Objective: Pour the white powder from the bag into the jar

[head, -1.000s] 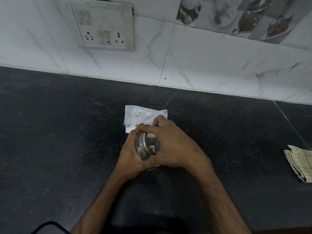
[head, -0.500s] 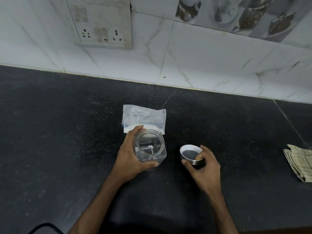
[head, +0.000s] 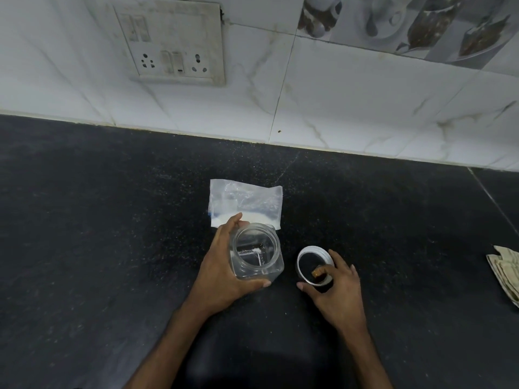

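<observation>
I see the left hand (head: 224, 273) with fingers and thumb wrapped round the clear jar (head: 257, 254). The jar stands open on the dark counter (head: 84, 220), and the bag (head: 245, 203) of white powder lies flat just behind it. Just beside the jar, the right hand (head: 337, 293) pinches the rim of the upturned lid (head: 314, 266), one fingertip inside, and a folded cloth (head: 505, 273) lies far right.

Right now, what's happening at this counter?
A person is getting a clear jar ready for filling. The left hand grips the open jar, standing on the dark counter; the right hand holds its lid, inner side up, just beside it. The bag of white powder lies flat behind the jar, not yet picked up.
</observation>
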